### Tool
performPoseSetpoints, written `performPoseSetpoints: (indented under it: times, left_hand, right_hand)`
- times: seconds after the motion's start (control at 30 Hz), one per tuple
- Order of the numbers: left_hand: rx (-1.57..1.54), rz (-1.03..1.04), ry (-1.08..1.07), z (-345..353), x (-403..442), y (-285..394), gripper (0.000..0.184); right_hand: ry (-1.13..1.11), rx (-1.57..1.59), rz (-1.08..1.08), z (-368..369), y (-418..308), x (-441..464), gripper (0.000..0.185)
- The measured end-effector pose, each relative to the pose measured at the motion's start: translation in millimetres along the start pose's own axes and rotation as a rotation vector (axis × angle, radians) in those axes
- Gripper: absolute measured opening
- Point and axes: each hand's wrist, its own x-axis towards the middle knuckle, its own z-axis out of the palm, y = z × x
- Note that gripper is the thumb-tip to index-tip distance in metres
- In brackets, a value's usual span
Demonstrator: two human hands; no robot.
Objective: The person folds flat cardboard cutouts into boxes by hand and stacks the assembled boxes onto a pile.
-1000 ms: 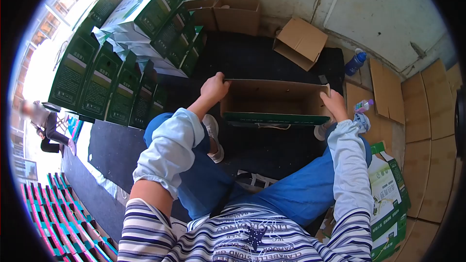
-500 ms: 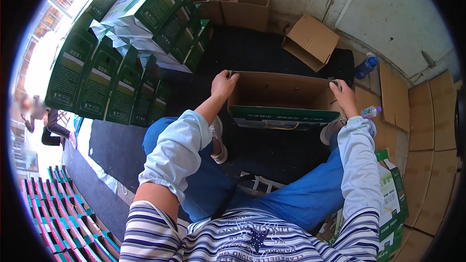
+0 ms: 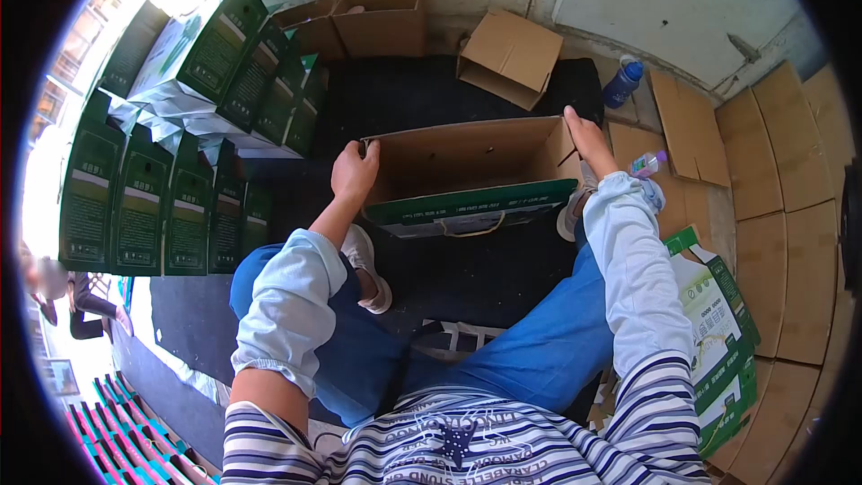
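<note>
Between my knees is an open cardboard box (image 3: 476, 200), green outside and plain brown inside, with a rope handle on its near side. My left hand (image 3: 356, 170) grips its left end, the thumb at the top rim. At the right end, my right hand (image 3: 588, 141) is closed round the upper corner, its thumb pointing up along the edge. The box's opening faces up, and no contents show in the part of the inside I can see.
Green printed boxes (image 3: 189, 198) stand stacked at the left. Brown cartons (image 3: 382, 22) line the back, one lying open (image 3: 510, 56). A blue bottle (image 3: 623, 83) and flattened green boxes (image 3: 718, 332) are at the right. A person (image 3: 85, 301) sits far left.
My view has turned to the right, so the surroundings appear shifted left. The box has tilted, with its right end now higher than its left. Both hands still hold it.
</note>
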Motion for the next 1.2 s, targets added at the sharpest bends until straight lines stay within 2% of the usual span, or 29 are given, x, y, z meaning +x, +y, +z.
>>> performPoseSetpoints:
  times: [0.03,0.07,0.17,0.27,0.37,0.47,0.57,0.67,0.87,1.0,1.2]
  left_hand:
    - [-0.015,0.009,-0.005,1,1,-1,0.041]
    - [-0.030,0.018,-0.011,2,2,-3,0.041]
    - [-0.055,0.022,-0.044,5,3,-7,0.040]
    - [-0.078,0.049,-0.078,8,4,-14,0.042]
    - [-0.076,0.102,-0.107,5,-2,-11,0.047]
    - [-0.040,0.157,-0.148,-1,-10,-2,0.052]
    - [0.019,0.186,-0.174,-3,-14,3,0.057]
    - [0.054,0.235,-0.180,-2,-14,0,0.061]
    - [0.132,0.272,-0.283,-10,-17,5,0.069]
    - [0.155,0.271,-0.366,-11,-15,8,0.073]
    - [0.159,0.279,-0.367,-9,-14,7,0.071]
  right_hand:
    - [0.010,0.060,-0.001,5,13,7,0.066]
    - [-0.072,0.280,0.061,17,39,23,0.067]
    - [-0.190,0.544,0.310,-9,-11,-13,0.066]
    - [-0.197,0.558,0.306,-10,-12,-15,0.060]
    - [-0.153,0.196,-0.086,2,27,9,0.052]
    - [-0.187,-0.046,-0.134,-7,5,-4,0.045]
    - [-0.138,-0.266,-0.241,-3,0,-18,0.047]
    - [-0.094,-0.142,-0.308,5,19,-13,0.045]
    - [-0.303,0.214,-0.073,-14,8,-3,0.041]
    - [-0.205,0.079,-0.137,-14,3,-4,0.039]
    - [-0.101,-0.147,-0.182,-14,-14,-12,0.039]
